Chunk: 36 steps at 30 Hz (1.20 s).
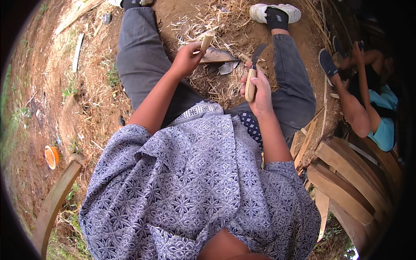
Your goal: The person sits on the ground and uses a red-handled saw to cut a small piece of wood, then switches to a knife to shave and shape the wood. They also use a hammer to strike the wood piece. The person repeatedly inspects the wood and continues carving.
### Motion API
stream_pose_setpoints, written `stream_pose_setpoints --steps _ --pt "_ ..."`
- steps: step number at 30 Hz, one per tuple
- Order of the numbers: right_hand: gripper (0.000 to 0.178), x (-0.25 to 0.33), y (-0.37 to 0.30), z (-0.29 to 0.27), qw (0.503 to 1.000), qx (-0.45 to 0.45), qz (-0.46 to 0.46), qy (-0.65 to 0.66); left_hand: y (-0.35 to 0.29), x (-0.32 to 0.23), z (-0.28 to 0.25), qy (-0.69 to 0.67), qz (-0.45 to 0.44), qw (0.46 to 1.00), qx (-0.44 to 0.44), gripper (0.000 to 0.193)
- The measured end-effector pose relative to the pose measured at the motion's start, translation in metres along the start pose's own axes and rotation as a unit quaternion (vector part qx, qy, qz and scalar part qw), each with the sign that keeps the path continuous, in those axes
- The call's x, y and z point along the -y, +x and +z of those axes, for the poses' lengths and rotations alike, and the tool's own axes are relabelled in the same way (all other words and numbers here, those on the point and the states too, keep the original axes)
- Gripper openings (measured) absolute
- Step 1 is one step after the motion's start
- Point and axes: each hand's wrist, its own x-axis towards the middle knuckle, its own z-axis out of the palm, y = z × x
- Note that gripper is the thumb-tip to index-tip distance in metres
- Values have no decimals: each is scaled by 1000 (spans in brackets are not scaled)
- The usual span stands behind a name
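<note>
Dirt point(171, 26) beneath forward-pointing knife point(251, 76)

Between a person's left leg point(141, 56) and right leg point(295, 76), the left hand point(189, 60) has a stick point(208, 40) in it and the right hand point(262, 93) a knife point(250, 89), blade pointing away from the body. Shavings point(190, 26) lie on the ground point(82, 112) beyond the hands. At left, a slat point(78, 52) lies beside the left leg, with a bowl-like thing point(52, 157) farther back (a beam point(54, 210) is behind it). At right, another person point(383, 108) is past the right leg, before stacked planks point(346, 173).
</note>
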Motion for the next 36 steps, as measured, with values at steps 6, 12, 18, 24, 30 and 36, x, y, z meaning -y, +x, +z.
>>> stream_pose_setpoints --steps 6,12,18,24,30,36 --pt "59 9 -4 14 997 10 -34 -75 -2 -4 2 -13 7 1000 8 30" --pt "66 11 -7 24 995 13 -44 -93 -4 -10 0 11 11 1000 7 26" --pt "65 7 -4 39 992 1 -72 -104 -6 -11 0 45 37 998 25 29" --pt "63 9 5 58 975 -8 -139 -173 -10 -17 1 80 103 990 53 28" --pt "64 11 29 72 965 -2 -166 -203 -11 -22 0 71 126 988 61 33" --pt "61 7 29 76 961 -8 -159 -224 -18 -45 -4 72 145 987 12 38"
